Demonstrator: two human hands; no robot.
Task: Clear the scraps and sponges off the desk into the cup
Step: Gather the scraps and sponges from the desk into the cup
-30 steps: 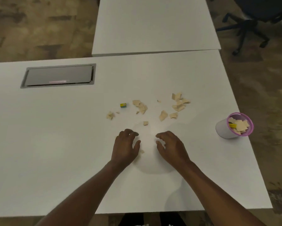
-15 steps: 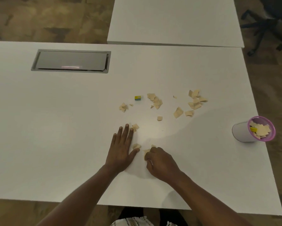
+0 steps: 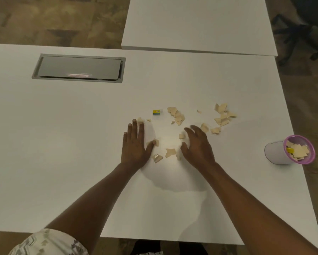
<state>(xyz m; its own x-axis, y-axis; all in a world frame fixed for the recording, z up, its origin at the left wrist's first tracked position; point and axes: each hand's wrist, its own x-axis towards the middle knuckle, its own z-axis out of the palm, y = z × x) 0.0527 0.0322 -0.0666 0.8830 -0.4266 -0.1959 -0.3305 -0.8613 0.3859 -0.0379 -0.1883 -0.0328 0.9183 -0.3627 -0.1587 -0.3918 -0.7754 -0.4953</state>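
Tan paper scraps (image 3: pixel 223 115) lie scattered across the middle of the white desk (image 3: pixel 62 144), with a small yellow and green sponge piece (image 3: pixel 157 112) among them. My left hand (image 3: pixel 135 144) lies flat on the desk, fingers straight, fingertips touching a scrap (image 3: pixel 140 120). My right hand (image 3: pixel 196 144) rests on the desk with fingers spread and slightly bent, touching a scrap (image 3: pixel 181 135). A few scraps (image 3: pixel 170 152) lie between the two hands. A white cup with a pink rim (image 3: pixel 275 152) stands at the right edge, holding scraps and a yellow piece.
A grey cable hatch (image 3: pixel 79 68) is set into the desk at the back left. A second white table (image 3: pixel 196 23) adjoins the far side. An office chair base (image 3: pixel 299 32) stands on the floor at the back right.
My right hand opened from a curled grip and moved forward and right. My left hand slid forward, still flat. More scraps now lie between the hands.
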